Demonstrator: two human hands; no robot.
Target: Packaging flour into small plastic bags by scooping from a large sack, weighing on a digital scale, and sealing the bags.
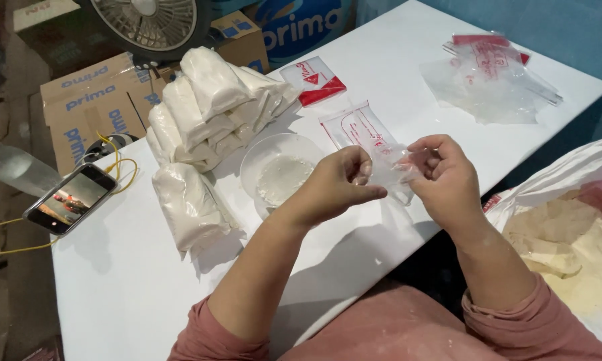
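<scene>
My left hand (337,184) and my right hand (444,177) both pinch the near end of a clear plastic bag with red print (364,134), held just above the white table (127,281). The bag looks empty and its far end rests on the table. Left of my hands sits a clear round bowl (281,174) holding a little white powder. A stack of filled white powder bags (207,113) lies further left, with one more filled bag (190,207) in front of it.
A pile of empty printed bags (488,73) lies at the far right of the table, and a red-and-white bag (314,80) near the stack. A phone (70,198) with a yellow cable rests at the left edge. Cardboard boxes (93,107) and a fan (150,27) stand beyond. A big sack of flour (568,234) is at right.
</scene>
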